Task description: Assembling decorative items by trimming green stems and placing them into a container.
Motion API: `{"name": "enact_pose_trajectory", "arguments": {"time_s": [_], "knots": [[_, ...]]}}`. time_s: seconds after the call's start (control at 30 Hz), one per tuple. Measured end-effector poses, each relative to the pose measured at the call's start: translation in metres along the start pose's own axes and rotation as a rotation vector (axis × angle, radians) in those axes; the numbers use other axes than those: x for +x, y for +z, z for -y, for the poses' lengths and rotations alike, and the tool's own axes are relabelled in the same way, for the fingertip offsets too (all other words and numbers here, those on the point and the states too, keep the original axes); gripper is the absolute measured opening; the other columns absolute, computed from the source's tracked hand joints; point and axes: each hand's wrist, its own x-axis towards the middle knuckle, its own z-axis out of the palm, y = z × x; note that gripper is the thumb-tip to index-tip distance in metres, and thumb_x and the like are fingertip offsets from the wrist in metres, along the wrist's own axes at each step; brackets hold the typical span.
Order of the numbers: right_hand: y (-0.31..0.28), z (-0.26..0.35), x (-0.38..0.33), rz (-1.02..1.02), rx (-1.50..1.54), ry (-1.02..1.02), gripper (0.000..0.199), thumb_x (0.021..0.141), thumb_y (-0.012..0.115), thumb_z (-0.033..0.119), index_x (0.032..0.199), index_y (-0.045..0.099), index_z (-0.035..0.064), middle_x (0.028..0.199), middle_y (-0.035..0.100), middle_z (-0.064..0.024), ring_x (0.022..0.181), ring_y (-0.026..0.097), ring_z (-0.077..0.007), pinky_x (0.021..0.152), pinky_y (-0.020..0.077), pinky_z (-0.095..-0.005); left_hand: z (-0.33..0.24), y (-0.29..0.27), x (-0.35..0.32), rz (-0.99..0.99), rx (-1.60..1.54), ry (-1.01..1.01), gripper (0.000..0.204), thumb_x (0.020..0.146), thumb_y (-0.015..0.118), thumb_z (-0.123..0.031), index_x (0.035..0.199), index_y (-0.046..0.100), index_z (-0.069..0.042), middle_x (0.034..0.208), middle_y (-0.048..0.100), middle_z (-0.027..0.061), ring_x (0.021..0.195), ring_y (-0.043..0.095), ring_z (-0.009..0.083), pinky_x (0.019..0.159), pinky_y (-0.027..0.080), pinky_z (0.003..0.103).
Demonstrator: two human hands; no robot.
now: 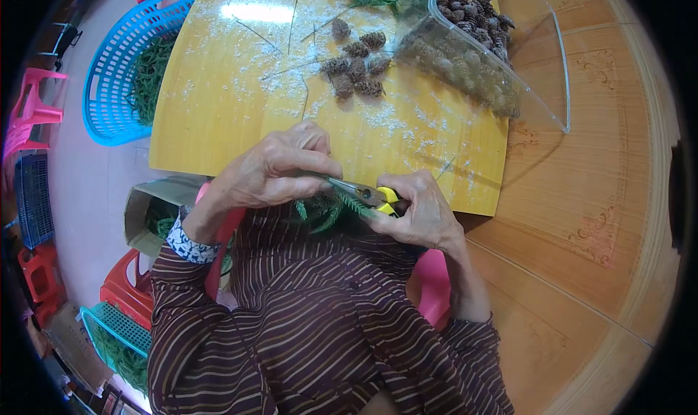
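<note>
My right hand (422, 210) is wrapped round a pair of pliers (362, 192) with yellow and black handles, their jaws pointing left. At the tips of the jaws the fingers of my left hand (280, 166) are pinched together. A green artificial pine sprig (329, 211) hangs just below the jaws, between my hands. The left fingers seem to hold its stem, though the grip itself is partly hidden. Both hands are over the near edge of the yellow tabletop (196, 142). Beyond them lies a small cluster of brown pine cones (356, 67).
A clear plastic box (561, 73) full of pine cones stands at the far right. White flakes and thin stems (293, 26) litter the tabletop. Left on the floor are a blue basket (91, 98) of greenery, a cardboard box (137, 215), a red stool (125, 288) and a teal basket (116, 317).
</note>
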Motion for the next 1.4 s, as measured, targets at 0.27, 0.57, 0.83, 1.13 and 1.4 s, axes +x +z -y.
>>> {"name": "enact_pose_trajectory", "arguments": {"time_s": [0.27,0.57,0.83,1.13,1.4], "knots": [[-0.008,-0.003,-0.001,-0.014,0.209,-0.094,0.030,0.078,0.071,0.028,0.083,0.063,-0.0012,0.062,0.053,-0.0109,0.057,0.050,-0.0196,0.055,0.0407,-0.0334,-0.004,-0.002,0.000,-0.026,0.001,-0.034,0.023,0.075,0.070,-0.008,0.098,0.068,-0.002,0.080,0.055,0.0074,0.081,0.052,0.0243,0.074,0.041,0.036],[-0.001,-0.035,-0.003,0.076,0.421,-0.078,0.029,0.082,0.073,0.017,0.105,0.066,0.0014,0.074,0.060,0.0000,0.068,0.051,-0.0075,0.062,0.0434,-0.0243,-0.004,-0.003,0.002,-0.029,0.008,-0.014,0.022,0.076,0.070,-0.006,0.098,0.068,-0.002,0.078,0.054,0.0065,0.080,0.052,0.0234,0.074,0.041,0.035],[-0.004,-0.025,-0.002,0.165,0.688,0.046,0.027,0.079,0.076,0.015,0.101,0.068,0.0002,0.080,0.060,0.0016,0.074,0.052,-0.0072,0.065,0.0424,-0.0242,-0.002,-0.003,0.001,-0.007,-0.002,0.001,0.022,0.076,0.070,-0.007,0.097,0.068,-0.002,0.079,0.055,0.0066,0.081,0.052,0.0234,0.075,0.041,0.036],[-0.011,-0.027,-0.001,0.262,0.685,0.072,0.030,0.075,0.078,0.010,0.102,0.070,0.0010,0.081,0.063,0.0014,0.076,0.053,-0.0065,0.067,0.0421,-0.0232,-0.001,-0.004,-0.001,0.021,-0.015,-0.023,0.024,0.077,0.071,-0.012,0.097,0.067,0.000,0.078,0.051,0.0084,0.085,0.051,0.0273,0.078,0.042,0.039],[-0.007,-0.030,0.000,0.244,0.642,0.015,0.028,0.073,0.079,0.012,0.098,0.071,0.0013,0.078,0.064,0.0014,0.073,0.054,-0.0063,0.067,0.0428,-0.0227,-0.004,-0.002,0.000,0.039,0.001,-0.034,0.024,0.076,0.071,-0.011,0.097,0.067,0.000,0.077,0.050,0.0083,0.085,0.051,0.0272,0.077,0.042,0.039]]}}
